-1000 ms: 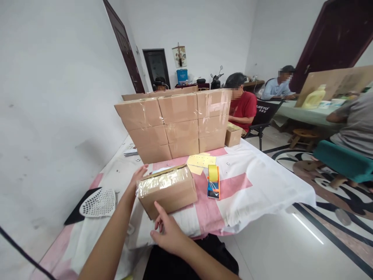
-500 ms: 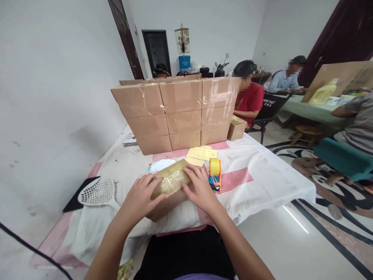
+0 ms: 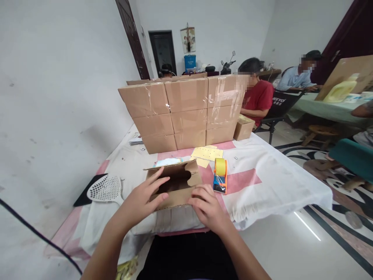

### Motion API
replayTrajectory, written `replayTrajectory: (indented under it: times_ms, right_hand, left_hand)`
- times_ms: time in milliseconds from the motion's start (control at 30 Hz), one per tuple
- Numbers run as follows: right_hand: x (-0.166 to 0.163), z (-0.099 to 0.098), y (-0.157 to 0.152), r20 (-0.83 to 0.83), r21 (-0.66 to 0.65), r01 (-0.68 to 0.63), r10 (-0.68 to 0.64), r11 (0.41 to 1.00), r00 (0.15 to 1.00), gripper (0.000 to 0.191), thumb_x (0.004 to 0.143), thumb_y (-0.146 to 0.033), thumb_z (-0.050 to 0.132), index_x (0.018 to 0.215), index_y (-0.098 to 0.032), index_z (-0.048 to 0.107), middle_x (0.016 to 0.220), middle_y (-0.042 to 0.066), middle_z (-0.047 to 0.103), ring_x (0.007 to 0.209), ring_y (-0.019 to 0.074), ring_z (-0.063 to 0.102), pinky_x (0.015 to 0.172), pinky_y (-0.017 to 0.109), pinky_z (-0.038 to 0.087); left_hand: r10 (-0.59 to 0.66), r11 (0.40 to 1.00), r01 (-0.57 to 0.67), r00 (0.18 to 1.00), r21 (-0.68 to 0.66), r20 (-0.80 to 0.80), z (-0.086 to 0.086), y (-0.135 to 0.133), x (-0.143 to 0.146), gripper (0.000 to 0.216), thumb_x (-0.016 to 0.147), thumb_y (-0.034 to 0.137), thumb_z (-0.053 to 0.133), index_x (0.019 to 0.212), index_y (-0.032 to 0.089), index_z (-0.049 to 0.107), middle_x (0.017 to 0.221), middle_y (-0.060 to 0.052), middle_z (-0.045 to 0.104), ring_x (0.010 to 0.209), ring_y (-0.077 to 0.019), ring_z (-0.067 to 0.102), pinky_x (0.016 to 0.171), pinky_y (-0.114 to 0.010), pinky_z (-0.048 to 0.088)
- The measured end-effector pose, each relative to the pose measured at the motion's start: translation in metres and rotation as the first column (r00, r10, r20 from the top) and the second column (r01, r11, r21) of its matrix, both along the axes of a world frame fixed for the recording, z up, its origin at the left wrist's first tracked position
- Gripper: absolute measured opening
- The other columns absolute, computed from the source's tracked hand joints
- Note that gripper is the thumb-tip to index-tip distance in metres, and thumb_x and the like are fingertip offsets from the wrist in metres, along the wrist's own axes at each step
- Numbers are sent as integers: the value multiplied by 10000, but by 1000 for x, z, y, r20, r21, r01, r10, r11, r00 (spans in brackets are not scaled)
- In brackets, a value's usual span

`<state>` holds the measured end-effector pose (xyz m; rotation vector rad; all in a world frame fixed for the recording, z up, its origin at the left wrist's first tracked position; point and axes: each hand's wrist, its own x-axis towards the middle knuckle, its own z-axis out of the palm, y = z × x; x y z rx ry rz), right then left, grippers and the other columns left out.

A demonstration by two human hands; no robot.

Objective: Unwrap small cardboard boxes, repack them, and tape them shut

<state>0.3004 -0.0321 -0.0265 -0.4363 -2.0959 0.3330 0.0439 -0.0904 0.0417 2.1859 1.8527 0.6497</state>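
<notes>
A small cardboard box point(image 3: 175, 199) stands in front of me with its top open and its dark inside showing. One long flap rises at the back and another folds out toward me; a curved short flap shows on the right. My left hand point(image 3: 145, 200) is at the box's left end, fingers spread over the opening. At the front right corner, the curled fingers of my right hand point(image 3: 205, 202) close on the edge of the near flap. Just right of the box lies an orange and blue tape dispenser point(image 3: 220, 177) with a yellow roll.
Stacked cardboard boxes point(image 3: 186, 112) form a wall across the table, with a single box point(image 3: 244, 127) at its right. Yellow sheets point(image 3: 206, 153) lie behind the open box. A white perforated scoop point(image 3: 106, 188) rests at left. A person in red point(image 3: 259, 97) sits beyond the stack.
The box, earlier with a closed, taped face upward under both hands, now shows an open top. My right hand has shifted down to its front corner. The view has turned slightly left.
</notes>
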Motion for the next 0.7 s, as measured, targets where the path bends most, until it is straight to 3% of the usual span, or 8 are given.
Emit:
replayTrajectory:
  times_ms: [133,267,400,500,567,633,700]
  right_hand:
    - [1,-3,-2,-15,-62,-15,15,998,1000,236,932,-113,546,1085,-264,643,1003,56,668,1021,220,596,874,413,504]
    - [4,-8,-2,-9,-80,-35,34,996,999,195,932,-115,549,1047,-251,628,992,53,670,1033,218,595,900,417,505]
    - [8,-12,-1,5,-74,-54,54,996,999,222,924,-89,563,1051,-259,627,994,43,685,1038,212,596,916,421,501]
    - [12,-10,0,-17,-72,-74,73,995,997,271,919,-79,563,1089,-282,622,997,42,687,1026,220,605,902,435,499]
    - [14,-9,0,-48,-53,-85,82,995,995,311,907,-67,565,1112,-295,618,979,46,679,1000,224,613,863,431,499]
    - [15,-8,-1,-71,-17,-43,42,999,997,349,884,-48,574,1117,-305,620,961,49,665,953,227,622,825,432,480]
    - [15,-10,-4,-90,23,34,-32,999,995,385,860,-32,581,1119,-315,622,943,51,645,906,225,626,794,430,446]
  left_hand:
    - [-48,997,51,997,57,-57,1,15,4,485,905,500,573,1355,321,607,1598,-34,360,1455,-346,364,1166,-556,335]
    - [-54,998,59,984,25,-169,-9,46,-1,581,925,506,550,1466,304,481,1640,-50,269,1518,-362,196,1174,-593,264]
    - [-27,999,19,989,-51,-145,-14,70,-16,574,925,488,554,1459,290,489,1522,-79,486,1407,-355,420,1155,-568,297]
    - [-44,997,43,999,-59,-14,-10,76,-37,481,926,507,548,1344,278,609,1378,-66,626,1261,-315,563,1098,-471,400]
    - [71,994,-81,990,73,125,-11,83,-55,428,954,506,487,1224,231,673,1271,-75,680,1190,-288,602,1045,-421,450]
    - [215,949,-260,948,179,236,-18,96,-70,505,998,499,341,1209,156,646,1220,-127,679,1156,-285,609,992,-428,481]
    - [262,940,-304,934,153,244,-30,114,-79,595,1012,492,218,1284,100,573,1247,-189,645,1147,-295,611,946,-452,503]
